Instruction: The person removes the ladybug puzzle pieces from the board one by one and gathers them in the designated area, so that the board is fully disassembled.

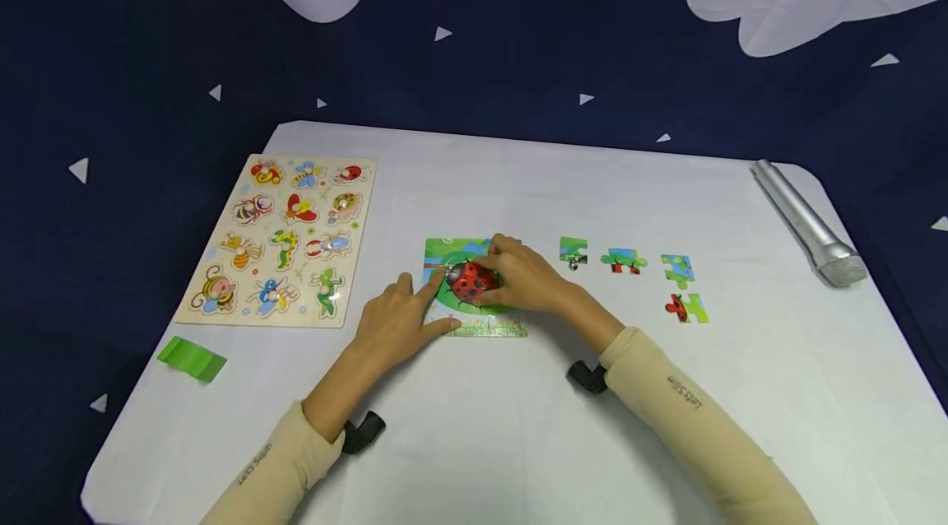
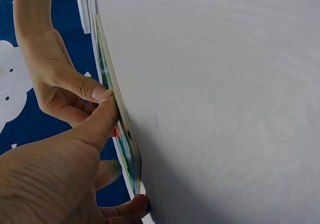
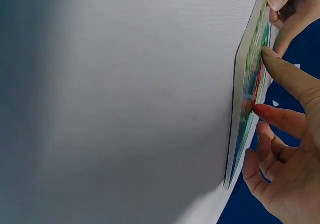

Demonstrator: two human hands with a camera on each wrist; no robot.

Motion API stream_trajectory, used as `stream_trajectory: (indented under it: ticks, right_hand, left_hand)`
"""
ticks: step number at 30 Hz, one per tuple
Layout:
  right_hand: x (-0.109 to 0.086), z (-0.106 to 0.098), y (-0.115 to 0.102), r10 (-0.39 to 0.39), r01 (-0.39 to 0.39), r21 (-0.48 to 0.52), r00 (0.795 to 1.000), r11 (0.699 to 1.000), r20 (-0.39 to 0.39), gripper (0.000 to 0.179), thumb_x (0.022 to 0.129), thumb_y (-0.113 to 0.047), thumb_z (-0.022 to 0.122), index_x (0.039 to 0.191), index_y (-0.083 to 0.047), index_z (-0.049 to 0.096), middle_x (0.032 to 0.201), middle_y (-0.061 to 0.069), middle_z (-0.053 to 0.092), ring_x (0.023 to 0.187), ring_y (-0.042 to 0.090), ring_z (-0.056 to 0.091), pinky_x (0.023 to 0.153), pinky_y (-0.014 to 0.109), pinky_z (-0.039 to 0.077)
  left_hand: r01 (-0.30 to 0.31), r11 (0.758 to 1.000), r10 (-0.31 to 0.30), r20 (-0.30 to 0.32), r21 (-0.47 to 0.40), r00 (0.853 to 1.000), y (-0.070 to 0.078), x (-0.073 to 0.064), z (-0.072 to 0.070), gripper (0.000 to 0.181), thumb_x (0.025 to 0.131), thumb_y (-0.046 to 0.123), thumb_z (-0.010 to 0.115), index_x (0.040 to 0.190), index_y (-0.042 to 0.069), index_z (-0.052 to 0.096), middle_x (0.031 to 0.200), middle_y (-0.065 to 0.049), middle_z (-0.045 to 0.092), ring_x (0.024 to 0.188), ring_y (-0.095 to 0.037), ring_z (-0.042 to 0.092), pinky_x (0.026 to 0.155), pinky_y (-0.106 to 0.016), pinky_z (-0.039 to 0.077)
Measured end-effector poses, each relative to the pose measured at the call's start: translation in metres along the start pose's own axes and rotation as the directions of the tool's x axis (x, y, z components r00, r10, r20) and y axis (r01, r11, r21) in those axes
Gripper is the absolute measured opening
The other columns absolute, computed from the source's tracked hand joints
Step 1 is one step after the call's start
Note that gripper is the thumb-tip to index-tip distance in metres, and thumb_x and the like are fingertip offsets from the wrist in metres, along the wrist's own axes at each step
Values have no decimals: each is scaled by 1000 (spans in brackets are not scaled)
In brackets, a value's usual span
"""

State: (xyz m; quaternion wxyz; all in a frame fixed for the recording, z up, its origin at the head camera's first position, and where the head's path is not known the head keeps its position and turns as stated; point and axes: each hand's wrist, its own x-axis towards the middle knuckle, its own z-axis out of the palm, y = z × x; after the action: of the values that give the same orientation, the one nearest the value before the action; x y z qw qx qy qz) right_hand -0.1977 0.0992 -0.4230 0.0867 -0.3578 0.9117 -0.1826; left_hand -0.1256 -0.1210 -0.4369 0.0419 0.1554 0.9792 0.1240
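Observation:
A ladybird jigsaw puzzle (image 1: 489, 327) in a flat rectangular tray lies at mid-table, with a red, black-spotted ladybird (image 1: 468, 281) at its centre. My left hand (image 1: 396, 323) rests along its left side, the thumb at the front edge and the index finger reaching onto the picture. My right hand (image 1: 533, 274) comes over from the right. Its thumb and forefinger pinch a puzzle piece at the ladybird's right part, mostly hidden under the fingers. From the right wrist view, the thumb and a fingertip of the right hand (image 3: 295, 119) touch the picture surface.
Loose puzzle pieces (image 1: 624, 261) lie to the right of the tray. A wooden peg board (image 1: 355, 262) with insect figures stands flat at left, a folded green strip (image 1: 192, 359) in front of it. A silver microphone (image 1: 807, 225) lies at the far right.

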Motion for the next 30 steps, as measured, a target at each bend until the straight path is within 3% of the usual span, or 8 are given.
stream_trajectory:
  ticks: [7, 13, 16, 23, 30]
  right_hand:
    - [6, -3, -1, 65, -69, 101, 997, 992, 39, 67, 76, -32, 87, 128, 3, 64, 103, 7, 50, 91, 18, 47, 79, 30, 46]
    - [-5, -2, -9, 21, -22, -8, 997, 1000, -71, 62, 76, -33, 87, 121, 3, 65, 104, 9, 52, 90, 20, 47, 77, 34, 43]
    - [-10, 0, -11, 36, -40, -41, 993, 998, -111, 64, 77, -36, 87, 122, 3, 65, 104, 9, 53, 89, 21, 46, 76, 34, 41]
    - [-8, 6, -8, 111, -111, -7, 992, 994, -63, 74, 76, -44, 85, 127, 5, 63, 98, 7, 50, 83, 17, 42, 72, 30, 37]
    - [-7, 2, -4, 59, -60, -15, 996, 998, -64, 71, 75, -43, 85, 126, 3, 64, 100, 7, 51, 82, 17, 44, 72, 30, 39]
  left_hand:
    - [-43, 997, 42, 13, 62, 999, 3, 3, -5, 73, 86, 65, 62, 149, 30, 46, 84, -13, 50, 61, -19, 44, 45, -30, 37]
    - [-33, 997, 29, 47, 72, 998, 6, 4, -6, 73, 86, 66, 62, 149, 31, 47, 87, -14, 53, 63, -19, 46, 46, -32, 39]
    - [-35, 996, 31, 46, 78, 998, 6, 5, -6, 73, 86, 66, 62, 149, 31, 47, 88, -14, 53, 63, -19, 46, 46, -32, 40]
    - [-37, 996, 34, 37, 75, 999, 5, 5, -6, 72, 86, 65, 62, 149, 31, 47, 88, -14, 53, 63, -19, 46, 46, -32, 40]
    - [-26, 997, 23, 48, 73, 999, 2, 4, -5, 72, 87, 64, 62, 150, 31, 45, 91, -16, 55, 65, -21, 49, 48, -34, 43]
